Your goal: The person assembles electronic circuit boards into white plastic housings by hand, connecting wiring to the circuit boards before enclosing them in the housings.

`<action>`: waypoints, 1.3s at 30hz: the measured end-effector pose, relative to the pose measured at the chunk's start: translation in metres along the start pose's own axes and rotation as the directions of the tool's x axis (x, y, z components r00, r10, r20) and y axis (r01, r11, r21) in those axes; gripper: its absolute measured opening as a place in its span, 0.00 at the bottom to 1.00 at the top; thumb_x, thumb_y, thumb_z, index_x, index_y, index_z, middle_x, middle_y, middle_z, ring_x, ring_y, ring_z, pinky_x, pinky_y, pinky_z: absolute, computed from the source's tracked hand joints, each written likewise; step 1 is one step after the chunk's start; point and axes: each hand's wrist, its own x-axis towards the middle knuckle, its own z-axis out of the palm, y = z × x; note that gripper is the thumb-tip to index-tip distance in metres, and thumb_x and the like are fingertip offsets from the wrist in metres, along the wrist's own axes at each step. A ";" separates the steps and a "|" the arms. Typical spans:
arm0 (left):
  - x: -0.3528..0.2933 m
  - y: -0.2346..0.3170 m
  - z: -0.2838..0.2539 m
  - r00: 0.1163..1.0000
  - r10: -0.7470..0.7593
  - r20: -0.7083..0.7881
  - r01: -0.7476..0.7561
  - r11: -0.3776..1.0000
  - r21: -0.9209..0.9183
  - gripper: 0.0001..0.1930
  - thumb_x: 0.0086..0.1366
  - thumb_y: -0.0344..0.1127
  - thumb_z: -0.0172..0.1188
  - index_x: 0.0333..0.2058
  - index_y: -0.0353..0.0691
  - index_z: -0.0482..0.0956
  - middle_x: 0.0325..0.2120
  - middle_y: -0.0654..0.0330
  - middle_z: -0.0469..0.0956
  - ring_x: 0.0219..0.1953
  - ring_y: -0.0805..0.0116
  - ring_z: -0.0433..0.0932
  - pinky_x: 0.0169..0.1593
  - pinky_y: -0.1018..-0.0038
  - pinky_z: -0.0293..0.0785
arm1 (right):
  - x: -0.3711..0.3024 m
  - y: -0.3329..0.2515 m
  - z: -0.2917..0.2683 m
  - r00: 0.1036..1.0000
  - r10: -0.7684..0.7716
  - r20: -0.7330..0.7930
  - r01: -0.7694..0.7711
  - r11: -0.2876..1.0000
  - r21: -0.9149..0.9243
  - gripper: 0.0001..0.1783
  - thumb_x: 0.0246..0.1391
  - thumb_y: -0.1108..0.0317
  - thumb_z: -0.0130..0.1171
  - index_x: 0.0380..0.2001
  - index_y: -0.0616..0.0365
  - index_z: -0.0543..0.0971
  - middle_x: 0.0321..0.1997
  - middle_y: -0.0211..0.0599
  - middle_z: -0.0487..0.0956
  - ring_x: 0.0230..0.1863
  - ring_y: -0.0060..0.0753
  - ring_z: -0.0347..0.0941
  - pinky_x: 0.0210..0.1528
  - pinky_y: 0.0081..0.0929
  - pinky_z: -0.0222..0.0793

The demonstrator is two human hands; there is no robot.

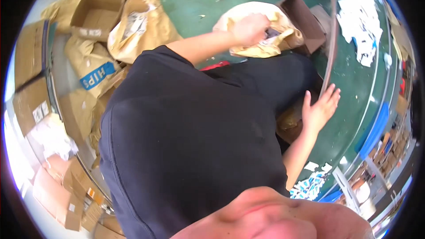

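My left hand point(252, 28) is over the mouth of a crumpled tan paper sack point(263, 52) in front of my lap. Its fingers are curled closed and somewhat blurred, so what they grip cannot be made out. Something dark point(273, 33) shows inside the sack beside the fingers. On the right, my right hand point(321, 106) has its fingers spread and rests at the brown edge point(330, 53) of a green surface point(352, 90). Nothing is in that hand.
White pieces point(361, 15) are heaped on the green surface, with blue-and-white pieces point(310, 186) nearer me. An open brown carton point(305, 26) stands beside the sack. At left are another open sack point(148, 31), a carton point(97, 15) and stacked boxes point(31, 53).
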 end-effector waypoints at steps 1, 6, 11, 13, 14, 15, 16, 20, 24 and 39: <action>-0.012 -0.038 -0.026 0.992 -0.121 -0.044 0.126 0.982 0.138 0.18 0.49 0.25 0.63 0.41 0.41 0.79 0.38 0.51 0.78 0.43 0.47 0.78 0.49 0.52 0.75 | 0.000 -0.001 0.000 1.000 -0.018 0.007 0.018 1.000 0.009 0.51 0.58 0.48 0.67 0.76 0.57 0.56 0.78 0.60 0.56 0.77 0.65 0.53 0.77 0.57 0.49; -0.085 -0.140 -0.181 0.589 -0.753 -0.292 0.582 0.145 0.800 0.23 0.58 0.45 0.65 0.49 0.38 0.78 0.48 0.50 0.77 0.55 0.51 0.76 0.54 0.51 0.74 | -0.003 -0.002 0.003 0.999 -0.031 0.026 0.031 0.999 -0.013 0.53 0.56 0.53 0.69 0.77 0.55 0.54 0.79 0.58 0.54 0.78 0.63 0.53 0.78 0.55 0.50; -0.194 -0.190 -0.220 0.213 -0.796 -0.567 0.747 -0.241 0.619 0.47 0.52 0.65 0.72 0.57 0.29 0.70 0.63 0.44 0.65 0.56 0.45 0.78 0.56 0.53 0.78 | -0.001 -0.003 0.001 1.000 -0.017 0.015 0.019 0.997 -0.081 0.52 0.56 0.54 0.69 0.77 0.55 0.54 0.78 0.59 0.55 0.77 0.63 0.54 0.77 0.54 0.52; -0.253 -0.222 -0.249 0.373 -0.711 -0.597 0.774 -0.116 0.622 0.44 0.57 0.67 0.67 0.51 0.24 0.73 0.57 0.41 0.73 0.53 0.47 0.81 0.52 0.57 0.81 | 0.004 -0.010 0.002 0.999 -0.050 0.004 0.050 0.999 -0.016 0.52 0.56 0.54 0.69 0.77 0.55 0.54 0.79 0.58 0.55 0.78 0.63 0.53 0.78 0.54 0.51; -0.265 -0.237 -0.285 0.082 -0.803 -0.591 0.983 -0.032 0.180 0.46 0.58 0.66 0.66 0.53 0.21 0.72 0.54 0.37 0.76 0.55 0.47 0.81 0.55 0.57 0.79 | 0.004 -0.013 0.005 0.998 -0.065 -0.008 0.066 0.996 0.053 0.51 0.56 0.55 0.69 0.77 0.54 0.54 0.79 0.58 0.55 0.78 0.63 0.53 0.78 0.54 0.51; -0.255 -0.247 -0.274 -0.143 -0.918 -0.370 0.945 -0.016 -0.326 0.47 0.60 0.65 0.64 0.55 0.17 0.71 0.52 0.33 0.78 0.56 0.47 0.80 0.58 0.58 0.77 | 0.000 -0.010 0.003 0.999 -0.044 -0.007 0.044 0.998 0.033 0.51 0.56 0.55 0.69 0.77 0.54 0.54 0.79 0.58 0.55 0.78 0.63 0.53 0.78 0.54 0.51; -0.253 -0.251 -0.273 -0.176 -0.938 -0.298 0.883 -0.017 -0.469 0.38 0.65 0.59 0.58 0.53 0.20 0.74 0.51 0.34 0.80 0.55 0.48 0.82 0.60 0.59 0.76 | -0.002 -0.008 0.003 0.999 -0.044 -0.011 0.044 0.998 0.039 0.51 0.56 0.56 0.68 0.77 0.54 0.55 0.79 0.57 0.55 0.78 0.62 0.53 0.78 0.54 0.51; -0.238 -0.249 -0.267 0.081 -0.914 -0.397 0.868 -0.130 0.478 0.27 0.64 0.41 0.60 0.60 0.35 0.74 0.60 0.43 0.77 0.62 0.47 0.77 0.64 0.57 0.74 | -0.012 0.000 0.000 1.000 -0.023 -0.004 0.023 1.000 -0.003 0.50 0.56 0.57 0.68 0.77 0.53 0.55 0.80 0.54 0.55 0.79 0.60 0.52 0.78 0.53 0.50; -0.230 -0.250 -0.302 0.240 -0.967 -0.081 0.546 0.065 0.835 0.45 0.53 0.42 0.75 0.69 0.44 0.64 0.69 0.48 0.65 0.71 0.50 0.65 0.70 0.62 0.68 | -0.010 -0.005 0.002 0.999 -0.043 -0.026 0.043 0.999 0.013 0.50 0.55 0.59 0.68 0.77 0.54 0.56 0.79 0.54 0.56 0.79 0.60 0.53 0.78 0.53 0.51; -0.225 -0.252 -0.270 0.107 -0.991 0.079 0.340 0.112 0.934 0.34 0.67 0.35 0.61 0.71 0.58 0.63 0.71 0.65 0.60 0.74 0.53 0.56 0.65 0.36 0.67 | 0.011 -0.028 -0.005 0.989 -0.062 0.134 0.109 0.919 -0.379 0.53 0.53 0.52 0.68 0.71 0.73 0.56 0.72 0.66 0.61 0.72 0.64 0.61 0.71 0.52 0.62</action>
